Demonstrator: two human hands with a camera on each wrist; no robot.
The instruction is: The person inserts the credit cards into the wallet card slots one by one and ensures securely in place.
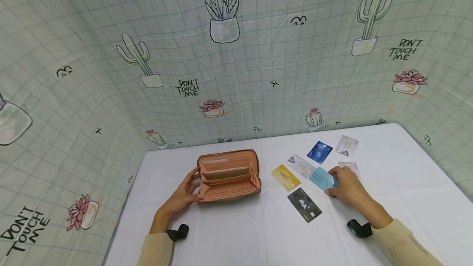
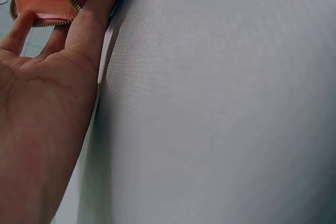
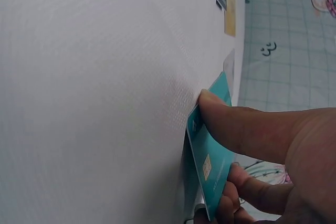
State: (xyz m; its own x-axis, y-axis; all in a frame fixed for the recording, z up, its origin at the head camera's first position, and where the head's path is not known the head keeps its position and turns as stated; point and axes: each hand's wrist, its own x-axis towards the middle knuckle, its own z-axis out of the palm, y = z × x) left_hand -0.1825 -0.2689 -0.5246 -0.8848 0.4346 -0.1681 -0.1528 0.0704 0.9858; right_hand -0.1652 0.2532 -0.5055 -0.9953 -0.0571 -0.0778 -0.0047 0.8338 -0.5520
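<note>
"Handling the flat teal plastic card (image 1: 322, 178): any probs? Where's it at?"

"R of the unzipped tan leather-look wallet (image 1: 229, 191), just beside a flat pale-grey plastic card (image 1: 301, 166), over the white cloth (image 1: 240, 235). The R hand (image 1: 348, 184) pinches one end, thumb on the chip face. Prob. light, stiff, slick-ish; long edges = best hold, IMO."

"And the L hand (image 1: 181, 195)?"

"Grips the wallet's left side, thumb at near lip, fingers at far lip. Prob. soft & floppy, so hold rims apart w/o squashing pockets."

"Card fragile?"

"Prob. not, but bending's a risk. Can't tell if it's touching the cloth, tho."
</note>
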